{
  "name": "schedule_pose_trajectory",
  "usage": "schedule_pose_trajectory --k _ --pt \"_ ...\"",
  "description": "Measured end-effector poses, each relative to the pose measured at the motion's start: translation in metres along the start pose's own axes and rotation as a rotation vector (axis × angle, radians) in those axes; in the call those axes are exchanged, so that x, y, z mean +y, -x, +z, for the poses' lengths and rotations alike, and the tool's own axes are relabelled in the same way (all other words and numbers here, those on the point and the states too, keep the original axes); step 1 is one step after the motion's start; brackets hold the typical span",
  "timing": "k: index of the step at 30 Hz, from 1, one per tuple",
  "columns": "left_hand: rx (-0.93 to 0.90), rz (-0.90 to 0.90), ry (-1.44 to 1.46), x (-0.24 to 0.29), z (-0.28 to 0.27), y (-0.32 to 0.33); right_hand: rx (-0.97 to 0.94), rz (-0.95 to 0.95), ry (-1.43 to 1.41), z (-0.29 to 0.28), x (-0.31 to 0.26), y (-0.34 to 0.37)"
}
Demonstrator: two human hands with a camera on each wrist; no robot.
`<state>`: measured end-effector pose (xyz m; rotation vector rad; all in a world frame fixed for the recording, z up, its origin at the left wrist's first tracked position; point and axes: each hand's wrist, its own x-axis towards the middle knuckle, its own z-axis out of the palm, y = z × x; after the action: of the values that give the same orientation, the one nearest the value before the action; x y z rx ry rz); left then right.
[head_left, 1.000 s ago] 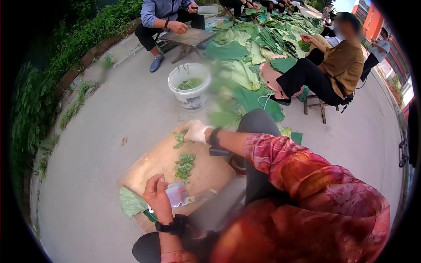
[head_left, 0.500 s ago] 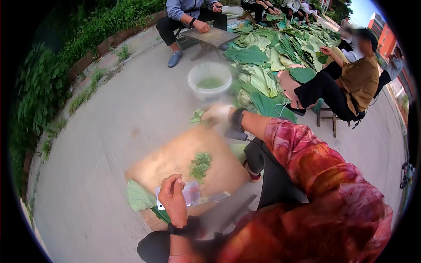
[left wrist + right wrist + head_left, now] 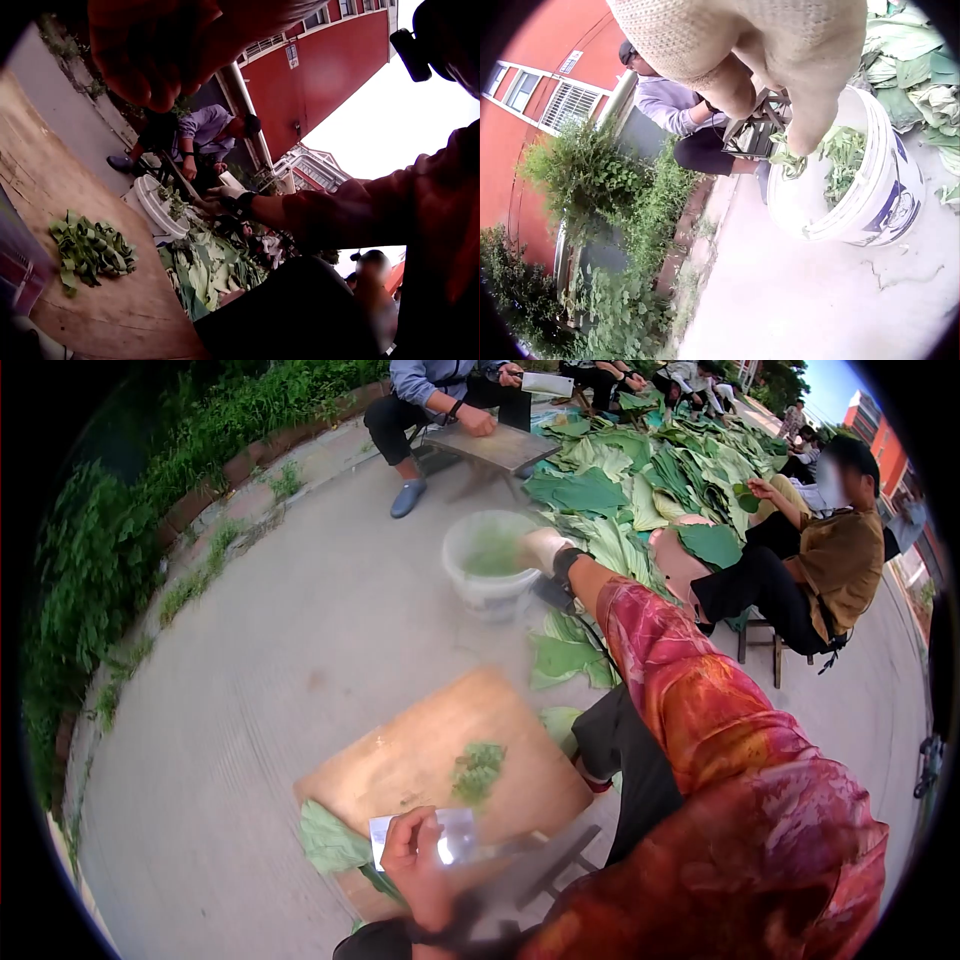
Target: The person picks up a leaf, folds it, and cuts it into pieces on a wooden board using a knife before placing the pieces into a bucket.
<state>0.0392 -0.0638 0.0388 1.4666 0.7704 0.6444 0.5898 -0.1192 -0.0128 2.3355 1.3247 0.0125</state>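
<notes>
Right hand (image 3: 548, 550), gloved, is now at the right rim of the white bucket (image 3: 490, 600), upper centre of the head view. Change over the last half second: it crosses from the far edge of the wooden desk (image 3: 400, 750) to here.

Right wrist view: thumb and one finger stand apart, nothing seen clasped between them; remaining fingers not clear. A leaf scrap (image 3: 786, 163) shows at one fingertip; clinging or dropping, cannot tell. Chopped greens (image 3: 847, 161) lie inside the bucket.

Meaning, as I judge it: a handful is being let go, so this load looks all but delivered. Work only part done: a cut pile (image 3: 478, 772) remains on the desk, lower centre of the head view.

Left hand (image 3: 415, 860), bare, lower centre: fingers loosely curled, grasping nothing. It hangs over the broad knife blade (image 3: 458, 830), which lies on the near side of the desk; contact, cannot tell. Pale green leaf (image 3: 330, 838) at the desk's left corner.
</notes>
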Motion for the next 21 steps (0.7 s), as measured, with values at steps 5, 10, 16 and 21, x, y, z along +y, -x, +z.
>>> schedule_pose_trajectory --k 5,10,16,21 --pt "-0.012 0.018 0.008 -0.003 -0.003 -0.002 0.083 0.175 -0.313 -0.032 -0.050 0.037" --pt "0.012 0.018 -0.002 -0.008 -0.009 -0.002 -0.054 0.128 -1.547 -0.055 -0.122 0.098" --pt "0.039 0.086 -0.015 -0.007 -0.018 -0.005 0.048 -0.178 -0.901 -0.037 -0.227 0.174" --pt "0.051 0.126 -0.049 -0.008 -0.016 -0.005 -0.145 -0.174 -0.714 -0.080 -0.284 0.243"
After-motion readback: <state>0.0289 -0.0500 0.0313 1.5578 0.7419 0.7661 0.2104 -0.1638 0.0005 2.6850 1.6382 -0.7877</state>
